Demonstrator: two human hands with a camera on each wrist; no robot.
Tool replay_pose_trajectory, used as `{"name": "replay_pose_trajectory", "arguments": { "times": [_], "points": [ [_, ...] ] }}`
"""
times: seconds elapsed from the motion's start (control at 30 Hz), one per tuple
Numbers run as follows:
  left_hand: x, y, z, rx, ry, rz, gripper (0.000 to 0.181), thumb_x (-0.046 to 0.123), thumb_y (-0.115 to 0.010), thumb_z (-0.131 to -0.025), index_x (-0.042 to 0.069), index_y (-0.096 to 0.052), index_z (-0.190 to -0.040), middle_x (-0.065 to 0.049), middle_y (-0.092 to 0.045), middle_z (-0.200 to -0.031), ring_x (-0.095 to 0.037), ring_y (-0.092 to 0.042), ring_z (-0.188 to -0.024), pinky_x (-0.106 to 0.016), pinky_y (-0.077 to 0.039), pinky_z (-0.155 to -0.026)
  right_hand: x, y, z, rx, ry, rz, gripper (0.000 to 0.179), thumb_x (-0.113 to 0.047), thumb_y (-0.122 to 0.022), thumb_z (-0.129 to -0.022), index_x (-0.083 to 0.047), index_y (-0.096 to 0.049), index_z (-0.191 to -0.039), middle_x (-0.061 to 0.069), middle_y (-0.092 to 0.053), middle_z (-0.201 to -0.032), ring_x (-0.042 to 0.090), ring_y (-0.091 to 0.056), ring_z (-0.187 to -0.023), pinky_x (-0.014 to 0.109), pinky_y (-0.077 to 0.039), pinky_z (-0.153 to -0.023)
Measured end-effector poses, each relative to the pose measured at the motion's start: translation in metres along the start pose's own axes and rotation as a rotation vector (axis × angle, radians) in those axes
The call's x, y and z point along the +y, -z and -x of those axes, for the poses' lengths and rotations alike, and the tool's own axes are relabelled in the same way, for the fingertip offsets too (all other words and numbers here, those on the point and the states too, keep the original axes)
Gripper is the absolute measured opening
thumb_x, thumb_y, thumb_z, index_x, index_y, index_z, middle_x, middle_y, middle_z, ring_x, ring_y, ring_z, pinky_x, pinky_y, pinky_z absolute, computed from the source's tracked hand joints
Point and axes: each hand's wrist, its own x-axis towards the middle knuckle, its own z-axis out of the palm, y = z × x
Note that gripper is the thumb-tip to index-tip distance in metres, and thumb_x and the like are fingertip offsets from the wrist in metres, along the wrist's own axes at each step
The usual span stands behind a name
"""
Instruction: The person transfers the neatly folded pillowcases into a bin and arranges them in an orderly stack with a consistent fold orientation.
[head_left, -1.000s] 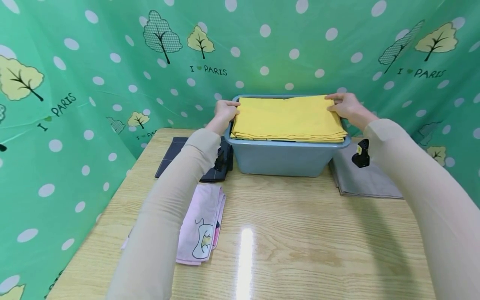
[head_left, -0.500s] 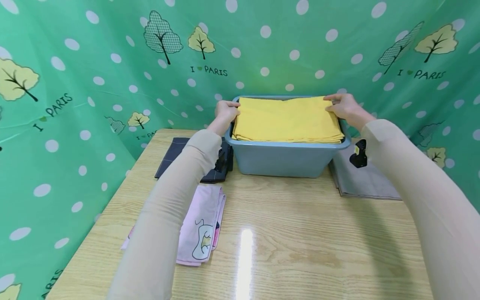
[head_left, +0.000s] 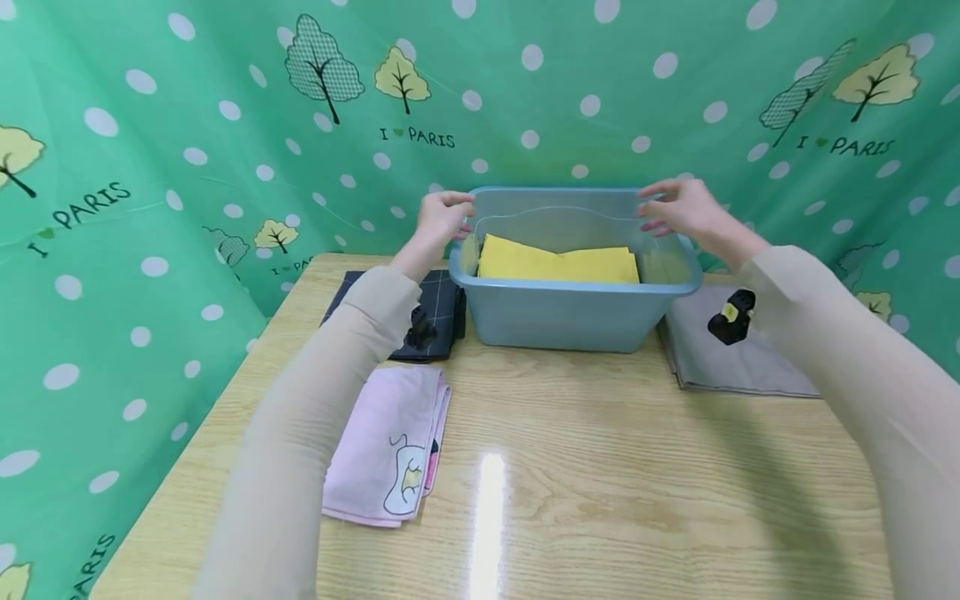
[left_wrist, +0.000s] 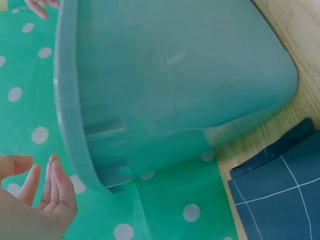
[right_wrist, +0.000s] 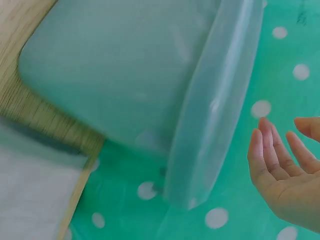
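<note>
A folded yellow cloth [head_left: 558, 262] lies down inside the blue-grey plastic bin [head_left: 555, 317], its upper part showing above the front rim. My left hand [head_left: 441, 221] hovers at the bin's left rim with nothing in its fingers. Over the right rim, my right hand [head_left: 682, 207] is likewise free of the cloth, fingers loosely bent. In the left wrist view the left hand [left_wrist: 42, 192] is beside the bin's end wall [left_wrist: 165, 65], fingers relaxed. The right wrist view has the right hand [right_wrist: 287, 175] apart from the rim [right_wrist: 215, 110], palm up and fingers spread.
Left of the bin lies a folded dark checked cloth [head_left: 442, 312], with a folded pink cloth [head_left: 390, 442] in front of it. A folded grey cloth [head_left: 720, 358] lies to the right. A green dotted curtain [head_left: 555, 92] hangs behind the wooden table [head_left: 600, 483].
The yellow cloth has dropped from rim level down into the bin. Both hands have let go of its edges and stay near the rims.
</note>
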Motion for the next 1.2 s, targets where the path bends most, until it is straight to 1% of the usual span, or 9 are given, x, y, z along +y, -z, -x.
{"name": "replay_pose_trajectory", "arguments": {
  "times": [0.13,0.2,0.33,0.43,0.57,0.73,0.87,0.97,1.2],
  "points": [
    [0.002,0.004,0.009,-0.026,-0.043,0.007,0.027,0.017,-0.05,-0.09,0.013,-0.06,-0.114,-0.006,-0.059,-0.108,-0.021,-0.058,-0.083,-0.026,-0.049,-0.069,-0.009,-0.006,0.012,-0.019,0.071,-0.032,0.044,-0.022,-0.045,-0.092,0.0,-0.041,-0.13,0.013,-0.059,-0.109,0.004,-0.06,-0.071,0.021,-0.05,-0.064],
    [0.002,0.006,0.015,-0.037,-0.066,0.009,0.027,0.017,-0.05,-0.09,0.013,-0.06,-0.114,-0.007,-0.06,-0.105,-0.023,-0.058,-0.084,-0.027,-0.049,-0.07,-0.012,-0.009,0.017,-0.027,0.104,-0.036,0.042,-0.022,-0.045,-0.092,0.0,-0.043,-0.128,0.004,-0.062,-0.1,0.007,-0.061,-0.075,0.021,-0.05,-0.065],
    [0.001,0.009,0.028,-0.062,-0.117,0.006,0.027,0.015,-0.048,-0.09,0.011,-0.059,-0.114,-0.009,-0.06,-0.105,-0.026,-0.058,-0.086,-0.03,-0.049,-0.072,-0.014,-0.017,0.028,-0.052,0.151,-0.043,0.041,-0.022,-0.047,-0.091,-0.001,-0.045,-0.126,0.002,-0.062,-0.097,0.009,-0.061,-0.076,0.022,-0.05,-0.067],
    [-0.001,0.012,0.04,-0.086,-0.154,-0.001,0.027,0.013,-0.048,-0.09,0.01,-0.059,-0.114,-0.011,-0.06,-0.104,-0.023,-0.058,-0.082,-0.032,-0.049,-0.072,-0.015,-0.025,0.035,-0.064,0.179,-0.056,0.039,-0.022,-0.048,-0.091,-0.001,-0.046,-0.124,0.004,-0.063,-0.099,0.008,-0.061,-0.074,0.022,-0.05,-0.066],
    [-0.004,0.015,0.054,-0.112,-0.2,-0.006,0.027,0.012,-0.051,-0.088,0.008,-0.06,-0.113,-0.011,-0.061,-0.1,-0.019,-0.057,-0.074,-0.031,-0.049,-0.069,-0.018,-0.036,0.047,-0.083,0.232,-0.076,0.035,-0.018,-0.05,-0.09,-0.001,-0.049,-0.121,0.009,-0.064,-0.099,0.013,-0.062,-0.076,0.023,-0.051,-0.065],
    [-0.01,0.022,0.071,-0.157,-0.259,0.001,0.028,0.012,-0.052,-0.087,0.005,-0.059,-0.114,-0.011,-0.062,-0.101,-0.014,-0.057,-0.073,-0.025,-0.048,-0.065,-0.021,-0.05,0.059,-0.118,0.294,-0.084,0.033,-0.015,-0.05,-0.09,-0.001,-0.05,-0.12,0.015,-0.062,-0.101,0.02,-0.062,-0.08,0.027,-0.051,-0.068],
    [-0.018,0.03,0.083,-0.203,-0.301,-0.012,0.028,0.013,-0.052,-0.088,0.004,-0.058,-0.114,-0.013,-0.062,-0.106,-0.014,-0.058,-0.076,-0.029,-0.049,-0.068,-0.02,-0.062,0.066,-0.141,0.321,-0.106,0.031,-0.015,-0.051,-0.09,-0.003,-0.052,-0.119,0.014,-0.063,-0.1,0.02,-0.061,-0.08,0.032,-0.05,-0.072],
    [-0.025,0.036,0.089,-0.222,-0.319,-0.038,0.028,0.014,-0.052,-0.089,0.004,-0.058,-0.114,-0.014,-0.061,-0.107,-0.016,-0.058,-0.079,-0.032,-0.049,-0.07,-0.019,-0.071,0.07,-0.16,0.337,-0.124,0.031,-0.015,-0.051,-0.09,-0.004,-0.053,-0.118,0.014,-0.063,-0.1,0.022,-0.06,-0.08,0.034,-0.049,-0.073],
    [-0.04,0.05,0.101,-0.237,-0.328,-0.117,0.03,0.014,-0.052,-0.089,0.002,-0.056,-0.115,-0.015,-0.06,-0.106,-0.015,-0.057,-0.081,-0.026,-0.049,-0.07,-0.016,-0.09,0.079,-0.232,0.374,-0.147,0.032,-0.014,-0.048,-0.091,-0.001,-0.051,-0.12,0.019,-0.061,-0.103,0.031,-0.059,-0.085,0.039,-0.049,-0.075]
  ]
}}
